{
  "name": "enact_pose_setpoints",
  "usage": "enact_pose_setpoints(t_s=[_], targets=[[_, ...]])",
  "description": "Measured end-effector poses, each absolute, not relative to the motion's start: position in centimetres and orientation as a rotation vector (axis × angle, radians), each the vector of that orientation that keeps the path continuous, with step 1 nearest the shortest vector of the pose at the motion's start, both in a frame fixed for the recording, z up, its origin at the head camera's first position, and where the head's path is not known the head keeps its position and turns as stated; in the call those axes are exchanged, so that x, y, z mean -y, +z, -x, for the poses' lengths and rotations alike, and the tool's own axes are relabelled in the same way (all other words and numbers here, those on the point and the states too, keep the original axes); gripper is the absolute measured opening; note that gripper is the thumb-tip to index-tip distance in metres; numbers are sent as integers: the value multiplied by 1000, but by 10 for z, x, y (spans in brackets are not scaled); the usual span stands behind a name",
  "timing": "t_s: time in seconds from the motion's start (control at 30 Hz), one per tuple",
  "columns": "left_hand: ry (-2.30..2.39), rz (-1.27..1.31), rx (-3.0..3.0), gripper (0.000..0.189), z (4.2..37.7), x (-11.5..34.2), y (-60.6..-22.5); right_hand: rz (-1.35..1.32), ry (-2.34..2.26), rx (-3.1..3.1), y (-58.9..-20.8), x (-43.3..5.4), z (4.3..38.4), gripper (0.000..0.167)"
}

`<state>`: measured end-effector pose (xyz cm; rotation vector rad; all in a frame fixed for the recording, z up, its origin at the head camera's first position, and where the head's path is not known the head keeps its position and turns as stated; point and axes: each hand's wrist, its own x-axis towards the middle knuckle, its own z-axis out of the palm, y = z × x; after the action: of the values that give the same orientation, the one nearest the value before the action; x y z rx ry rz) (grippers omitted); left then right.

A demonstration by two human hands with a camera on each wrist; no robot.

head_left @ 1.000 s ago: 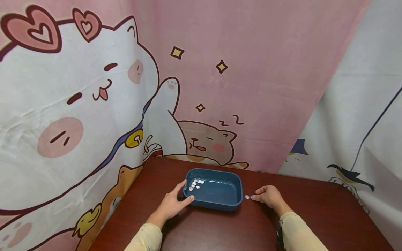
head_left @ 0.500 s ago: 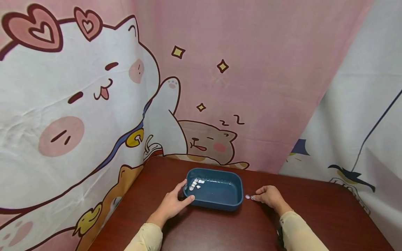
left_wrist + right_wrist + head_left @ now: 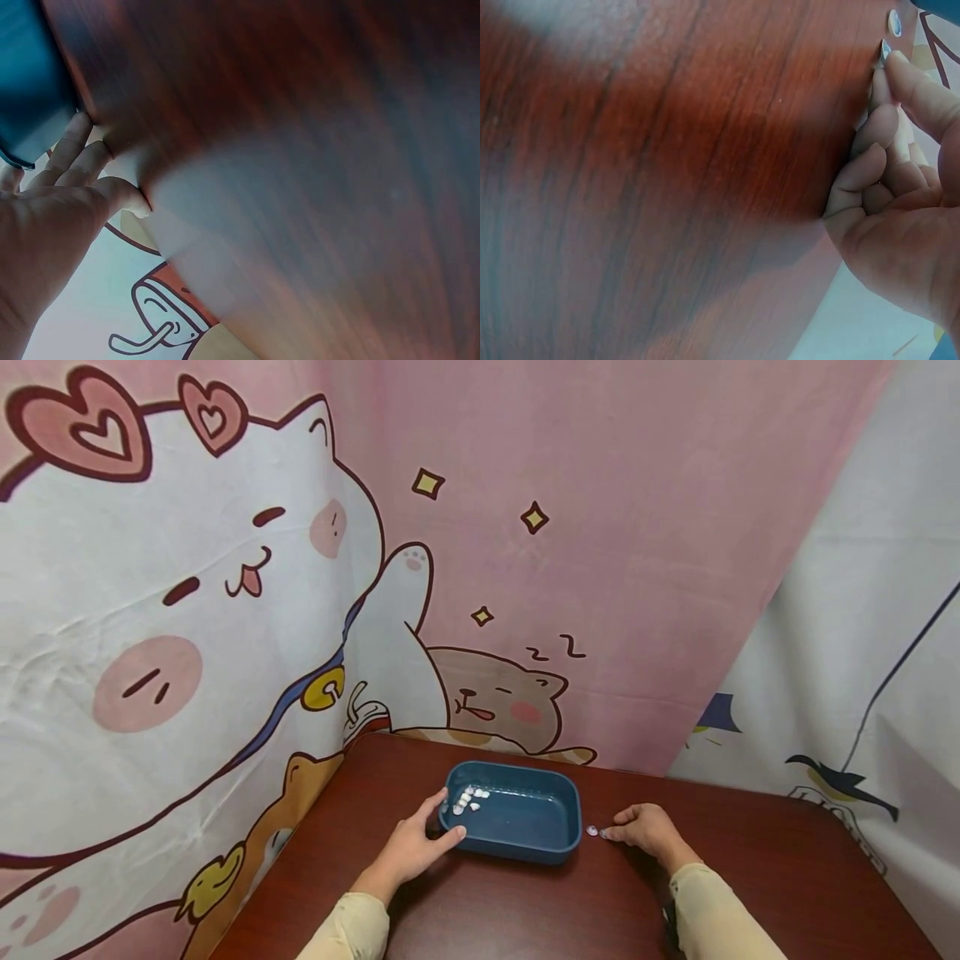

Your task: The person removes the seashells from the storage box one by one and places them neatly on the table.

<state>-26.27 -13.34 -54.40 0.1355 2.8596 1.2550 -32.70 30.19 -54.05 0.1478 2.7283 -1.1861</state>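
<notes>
A dark blue rectangular tub (image 3: 517,852) stands on the table, with several small whitish shells (image 3: 463,800) gathered at its left end. My left hand (image 3: 411,847) rests against that end, thumb at the front wall and index finger along the left rim. In the left wrist view its other fingers (image 3: 82,161) reach down to the tabletop beside the tub (image 3: 30,82). Right of the tub, my right hand (image 3: 648,833) pinches a small shell (image 3: 886,51) between thumb and index finger, low at the tabletop. Another shell (image 3: 592,831) lies between that hand and the tub.
The reddish-brown wooden table (image 3: 480,910) runs back to a cartoon-printed pink and white cloth (image 3: 600,568). Along the left, the cloth hangs close to the table edge.
</notes>
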Motion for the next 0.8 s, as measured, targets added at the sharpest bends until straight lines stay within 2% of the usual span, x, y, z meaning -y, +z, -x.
enact_pose_setpoints(t_s=[0.8], targets=[[1264, -119, -2841, 88, 262, 134, -542, -151, -1206, -2709, -542, -305, 326, 47]])
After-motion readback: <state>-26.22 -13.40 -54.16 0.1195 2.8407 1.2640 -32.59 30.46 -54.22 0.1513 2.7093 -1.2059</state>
